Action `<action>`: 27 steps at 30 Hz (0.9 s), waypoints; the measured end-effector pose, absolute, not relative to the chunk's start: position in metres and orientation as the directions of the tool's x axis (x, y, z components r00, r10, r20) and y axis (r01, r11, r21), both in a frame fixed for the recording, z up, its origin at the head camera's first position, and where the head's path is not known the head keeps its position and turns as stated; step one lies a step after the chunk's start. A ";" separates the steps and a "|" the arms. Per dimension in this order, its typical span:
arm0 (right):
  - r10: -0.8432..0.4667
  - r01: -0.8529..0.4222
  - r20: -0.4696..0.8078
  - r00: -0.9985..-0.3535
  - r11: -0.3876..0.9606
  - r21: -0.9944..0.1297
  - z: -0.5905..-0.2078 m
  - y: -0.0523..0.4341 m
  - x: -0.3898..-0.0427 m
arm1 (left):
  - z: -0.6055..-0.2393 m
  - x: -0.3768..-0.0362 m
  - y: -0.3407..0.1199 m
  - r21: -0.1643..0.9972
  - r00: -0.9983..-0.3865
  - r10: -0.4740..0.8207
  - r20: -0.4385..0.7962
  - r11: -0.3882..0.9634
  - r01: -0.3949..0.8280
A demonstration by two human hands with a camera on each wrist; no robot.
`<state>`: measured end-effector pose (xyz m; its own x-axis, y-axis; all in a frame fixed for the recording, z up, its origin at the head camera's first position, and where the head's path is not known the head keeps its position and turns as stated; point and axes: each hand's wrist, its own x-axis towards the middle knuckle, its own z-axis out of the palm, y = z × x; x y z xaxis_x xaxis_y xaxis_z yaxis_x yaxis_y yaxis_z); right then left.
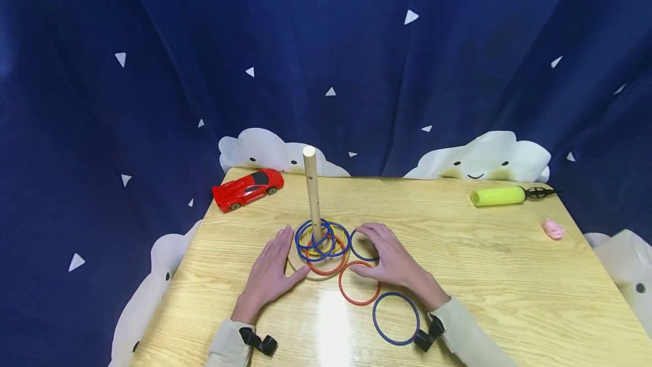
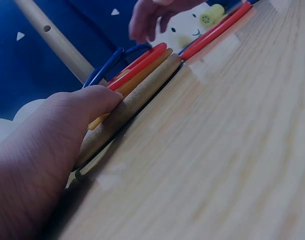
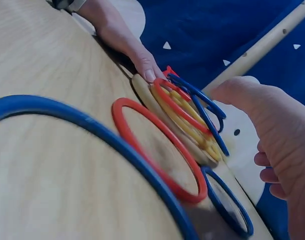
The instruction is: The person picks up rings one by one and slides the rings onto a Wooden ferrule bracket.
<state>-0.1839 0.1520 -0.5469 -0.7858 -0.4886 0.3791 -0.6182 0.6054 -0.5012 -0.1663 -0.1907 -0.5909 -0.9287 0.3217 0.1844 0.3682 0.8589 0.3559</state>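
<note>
My left hand (image 1: 270,273) lay flat, fingers straight, against the round wooden peg base (image 1: 300,268). My right hand (image 1: 389,259) rested loosely curved over a thin blue plastic ring (image 1: 363,256) at the base's 3 o'clock. I judged the ring light, stiff, slippery; pinch its rim.

Relative to the bench (image 1: 484,276): red toy car (image 1: 248,188) at far left corner, yellow-green pump (image 1: 499,196) far right, pink figure (image 1: 553,229) near right edge.
</note>
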 end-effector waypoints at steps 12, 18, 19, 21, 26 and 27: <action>-0.408 -0.549 0.370 -0.835 0.675 -0.494 -0.571 0.193 -0.129 | -0.591 -0.166 -0.192 0.366 -0.935 0.315 0.161 0.861 0.353; -0.371 -0.513 0.360 -0.856 0.693 -0.506 -0.578 0.207 -0.100 | -0.592 -0.164 -0.190 0.370 -0.931 0.314 0.186 0.856 0.362; -0.372 -0.510 0.354 -0.858 0.697 -0.505 -0.578 0.209 -0.096 | -0.591 -0.164 -0.190 0.369 -0.929 0.315 0.194 0.854 0.366; -0.382 -0.508 0.339 -0.860 0.708 -0.490 -0.577 0.212 -0.088 | -0.590 -0.164 -0.189 0.368 -0.926 0.316 0.206 0.852 0.372; -0.444 -0.556 0.336 -0.831 0.696 -0.454 -0.573 0.218 -0.072 | -0.589 -0.164 -0.190 0.365 -0.922 0.320 0.217 0.850 0.380; -0.458 -0.570 0.342 -0.821 0.692 -0.443 -0.573 0.219 -0.070 | -0.589 -0.163 -0.190 0.366 -0.923 0.320 0.216 0.849 0.380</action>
